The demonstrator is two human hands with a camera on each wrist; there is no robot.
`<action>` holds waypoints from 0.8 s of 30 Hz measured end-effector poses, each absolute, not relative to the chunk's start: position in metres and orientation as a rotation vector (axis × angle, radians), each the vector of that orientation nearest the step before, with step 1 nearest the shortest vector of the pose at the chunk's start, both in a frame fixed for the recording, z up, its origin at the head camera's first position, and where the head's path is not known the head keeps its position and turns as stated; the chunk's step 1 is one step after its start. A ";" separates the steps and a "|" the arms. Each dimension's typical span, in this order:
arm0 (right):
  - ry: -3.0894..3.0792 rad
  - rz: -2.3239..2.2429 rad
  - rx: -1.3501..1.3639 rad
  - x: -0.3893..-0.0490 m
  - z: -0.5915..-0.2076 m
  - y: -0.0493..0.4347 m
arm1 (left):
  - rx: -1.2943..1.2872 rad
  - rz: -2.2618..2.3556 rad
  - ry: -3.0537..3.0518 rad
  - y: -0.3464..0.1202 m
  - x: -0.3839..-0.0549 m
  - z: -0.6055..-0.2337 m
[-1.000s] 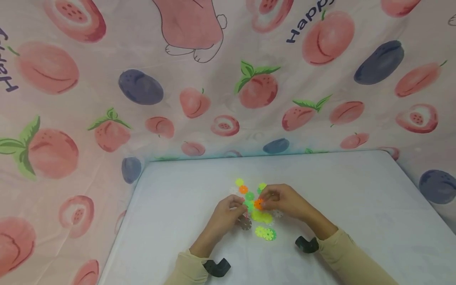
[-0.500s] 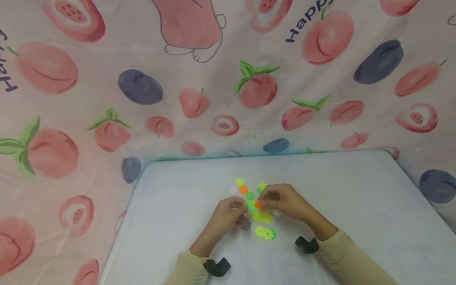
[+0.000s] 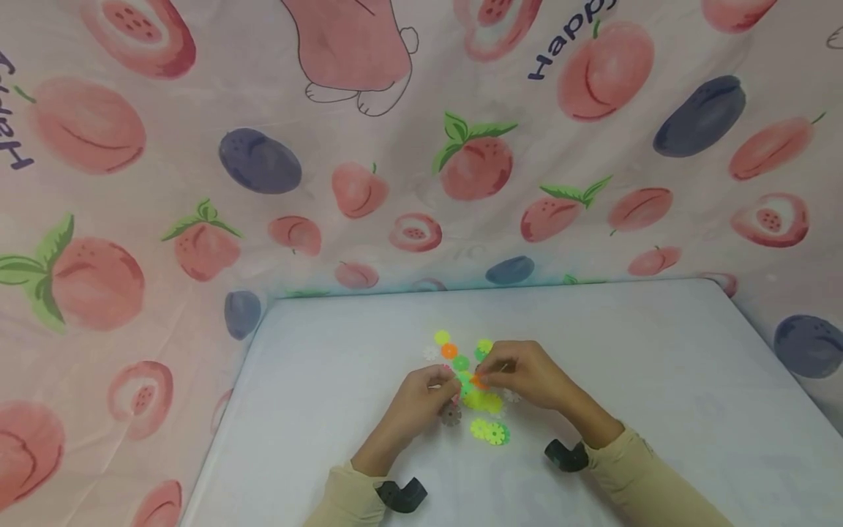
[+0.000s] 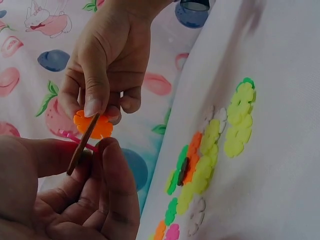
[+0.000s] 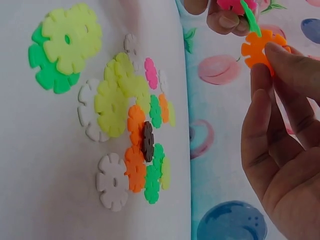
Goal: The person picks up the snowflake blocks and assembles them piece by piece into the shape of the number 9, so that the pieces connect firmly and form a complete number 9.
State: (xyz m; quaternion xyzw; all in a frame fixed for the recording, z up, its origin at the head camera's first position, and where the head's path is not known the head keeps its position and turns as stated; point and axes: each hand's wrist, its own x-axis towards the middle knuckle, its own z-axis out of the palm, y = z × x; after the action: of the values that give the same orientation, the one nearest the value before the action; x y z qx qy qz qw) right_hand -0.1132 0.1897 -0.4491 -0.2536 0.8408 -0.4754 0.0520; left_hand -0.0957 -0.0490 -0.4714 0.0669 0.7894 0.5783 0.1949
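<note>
My left hand (image 3: 418,399) pinches a pink flower-shaped disc (image 5: 234,5) with a green disc (image 5: 252,19) set edge-on against it. From the left wrist, a thin brownish edge (image 4: 82,145) crosses the pink piece between thumb and fingers. My right hand (image 3: 530,373) holds an orange flower-shaped disc (image 5: 255,50) between thumb and forefinger, right beside the left hand's pieces. Both hands are over a loose group of slotted flower discs on the white table. Among these are yellow discs (image 5: 111,107), a brown disc (image 5: 148,141) and a white disc (image 5: 112,181).
Yellow and green discs (image 3: 490,432) overlap nearer the front of the white table (image 3: 316,366). Farther back lie a yellow disc (image 3: 442,337) and an orange disc (image 3: 449,351). A fruit-print cloth (image 3: 395,161) hangs behind the table. Black wrist mounts (image 3: 402,495) sit at both sleeves.
The orange disc in my right hand has turned from nearly face-on to more edge-on, toward the green piece. My left hand has shifted very slightly right.
</note>
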 end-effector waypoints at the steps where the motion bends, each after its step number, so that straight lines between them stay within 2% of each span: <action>1: 2.560 -1.437 -0.767 -0.113 -0.449 0.190 | 0.183 1.622 2.215 -0.048 -0.096 -0.471; 24: 2.508 -1.481 -0.762 -0.117 -0.454 0.186 | 0.167 1.707 2.176 -0.041 -0.090 -0.470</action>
State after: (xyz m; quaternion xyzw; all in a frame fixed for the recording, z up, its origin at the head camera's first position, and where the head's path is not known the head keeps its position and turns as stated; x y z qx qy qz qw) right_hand -0.1166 0.1856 -0.4536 -0.2525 0.8313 -0.4908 0.0655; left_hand -0.0902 -0.0412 -0.4704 0.0593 0.7719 0.6055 0.1843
